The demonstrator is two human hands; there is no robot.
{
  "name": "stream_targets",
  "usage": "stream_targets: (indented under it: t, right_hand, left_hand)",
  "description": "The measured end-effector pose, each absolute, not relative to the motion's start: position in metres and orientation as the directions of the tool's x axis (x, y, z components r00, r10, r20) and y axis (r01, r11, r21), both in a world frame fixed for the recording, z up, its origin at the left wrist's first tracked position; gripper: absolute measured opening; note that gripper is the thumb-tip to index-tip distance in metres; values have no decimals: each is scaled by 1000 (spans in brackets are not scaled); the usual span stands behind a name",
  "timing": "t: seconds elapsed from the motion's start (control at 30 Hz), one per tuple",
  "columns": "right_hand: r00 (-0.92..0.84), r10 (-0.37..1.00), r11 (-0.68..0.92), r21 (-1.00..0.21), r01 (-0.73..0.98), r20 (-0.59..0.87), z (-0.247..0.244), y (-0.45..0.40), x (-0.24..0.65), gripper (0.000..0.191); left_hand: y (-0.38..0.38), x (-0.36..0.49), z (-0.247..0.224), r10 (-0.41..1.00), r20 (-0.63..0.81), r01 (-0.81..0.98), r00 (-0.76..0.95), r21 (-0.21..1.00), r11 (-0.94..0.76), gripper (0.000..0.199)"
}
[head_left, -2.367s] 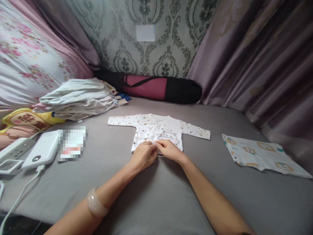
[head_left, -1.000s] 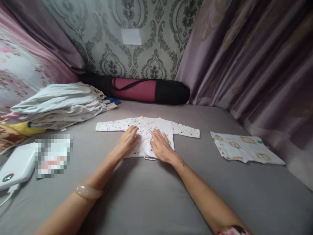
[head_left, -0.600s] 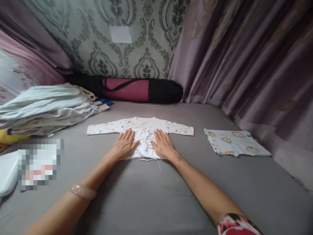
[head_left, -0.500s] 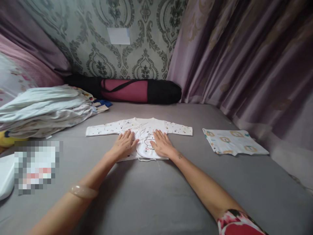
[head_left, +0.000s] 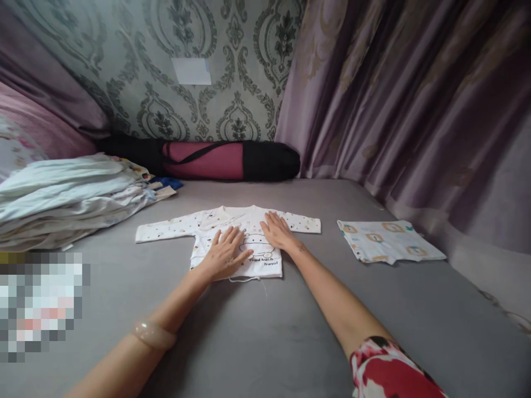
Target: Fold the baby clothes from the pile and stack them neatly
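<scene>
A small white long-sleeved top (head_left: 261, 268) lies spread on the grey sheet, with dotted sleeves stretched out to both sides and a cartoon print and lettering on its front. My left hand (head_left: 224, 253) rests flat on the middle of the top, fingers spread. On the right side of its chest, near the sleeve, my right hand (head_left: 279, 231) lies flat with its fingers stretched out. Neither hand grips the cloth. White strings stick out below the hem.
A folded patterned cloth (head_left: 390, 241) lies to the right. At the left is a pile of clothes (head_left: 70, 193), with a blurred-out item (head_left: 45, 304) nearer. A maroon and black bag (head_left: 203, 160) lies along the wall, beside purple curtains (head_left: 373, 94).
My left hand has moved right across the front of the top. My right hand has shifted up and outward toward the sleeve, and more of the print shows. The view has shifted slightly.
</scene>
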State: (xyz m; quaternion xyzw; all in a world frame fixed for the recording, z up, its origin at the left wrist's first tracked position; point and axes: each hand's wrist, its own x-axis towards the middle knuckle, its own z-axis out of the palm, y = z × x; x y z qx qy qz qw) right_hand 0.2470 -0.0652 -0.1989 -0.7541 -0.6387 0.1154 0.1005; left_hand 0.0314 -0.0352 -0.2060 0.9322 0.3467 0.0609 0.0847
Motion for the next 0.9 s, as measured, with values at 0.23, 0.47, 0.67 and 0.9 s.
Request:
stream_targets:
  t: [0.23, 0.47, 0.67, 0.9]
  right_hand:
    - [265, 962, -271, -262, 926, -58, -202, -65, 263, 67]
    - [314, 946, -308, -503, 807, -75, -180, -60, 292, 58]
    - [820, 571, -725, -443, 528, 42, -171, -80, 342, 42]
    - [868, 493, -826, -342, 447, -56, -181, -96, 359, 38]
  left_hand:
    - [-36, 37, -208, 689, -7, 681, 725, 156, -715, 72]
    - [-28, 37, -202, 686, -16, 679, 728, 155, -717, 62]
    - [-3, 51, -187, 682, 131, 634, 719, 278, -722, 44]
    - [24, 106, -202, 487, 236, 399, 841, 337, -853, 40]
